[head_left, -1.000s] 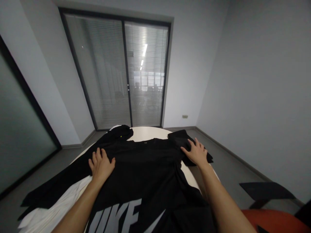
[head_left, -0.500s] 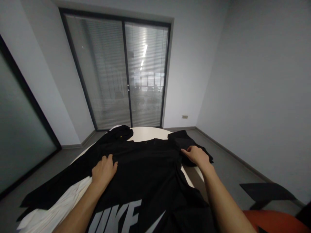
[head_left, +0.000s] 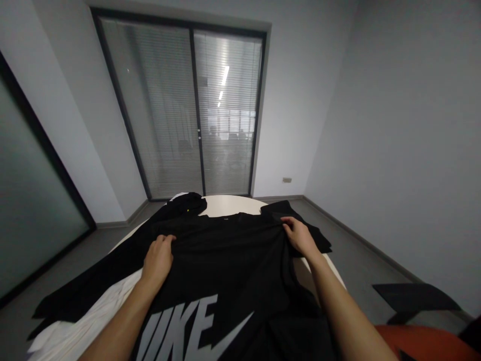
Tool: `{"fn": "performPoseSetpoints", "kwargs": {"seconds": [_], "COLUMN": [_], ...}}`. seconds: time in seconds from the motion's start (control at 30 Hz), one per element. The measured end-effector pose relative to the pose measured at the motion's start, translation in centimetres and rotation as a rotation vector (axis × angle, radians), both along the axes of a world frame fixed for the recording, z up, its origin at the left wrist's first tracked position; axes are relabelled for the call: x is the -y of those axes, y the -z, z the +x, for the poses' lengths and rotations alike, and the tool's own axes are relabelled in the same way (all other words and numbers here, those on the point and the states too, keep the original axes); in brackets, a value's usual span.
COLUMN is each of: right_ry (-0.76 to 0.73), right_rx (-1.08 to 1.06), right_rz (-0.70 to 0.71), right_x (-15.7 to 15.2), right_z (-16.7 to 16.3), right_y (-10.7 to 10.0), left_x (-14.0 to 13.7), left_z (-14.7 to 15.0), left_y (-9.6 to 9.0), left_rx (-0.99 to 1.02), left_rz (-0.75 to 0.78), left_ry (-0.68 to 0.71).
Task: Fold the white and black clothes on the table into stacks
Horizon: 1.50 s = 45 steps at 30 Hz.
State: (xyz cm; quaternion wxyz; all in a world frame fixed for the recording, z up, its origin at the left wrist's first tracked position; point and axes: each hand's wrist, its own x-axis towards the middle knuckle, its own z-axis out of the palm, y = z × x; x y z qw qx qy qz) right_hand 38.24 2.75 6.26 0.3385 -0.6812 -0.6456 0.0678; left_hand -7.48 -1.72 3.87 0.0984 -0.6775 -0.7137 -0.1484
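The black shirt had shifted forward, my left grip and right grip clutching its upper sides, seemingly for even tension.

Bare L forearm & R forearm reach fwd, angled slightly inward, hands well apart; L hand shows its back, fingers curled in; R hand, a bit farther fwd, points inward w/ thumb & fingertips drawn tog. in a pinch.
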Motion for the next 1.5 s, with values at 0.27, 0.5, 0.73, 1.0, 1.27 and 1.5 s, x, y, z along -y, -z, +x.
{"fn": "performPoseSetpoints", "kwargs": {"seconds": [0.27, 0.5, 0.73, 1.0, 1.27, 1.5], "right_ry": [-0.091, -0.011, -0.678, -0.687, -0.613, -0.634], "right_rx": [0.066, 0.263, 0.318, 0.334, 0.362, 0.443], "right_rz": [-0.073, 0.065, -0.078, -0.601, -0.664, -0.674], "right_x": [-0.7, 1.0, 3.0, 3.9, 2.3, -1.0], "right_z": [0.6, -1.2, -7.1, -9.0, -10.6, -10.4], "right_y": [2.2, -0.6, -2.0, -0.2, 0.6, 0.9], "left_x": [0.7, 2.0, 3.6, 4.0, 1.7, 0.9], "left_z": [1.0, 4.9, 5.8, 6.4, 5.2, 5.9], "left_y": [-0.3, 0.0, -0.9, -1.0, 0.9, 0.6], "left_rx": [-0.100, -0.008, 0.144, 0.103, 0.078, 0.059], "left_rz": [0.058, -0.095, -0.553, -0.584, -0.448, -0.347], "left_ry": [-0.119, 0.395, 0.601, 0.456, 0.450, 0.394]}}
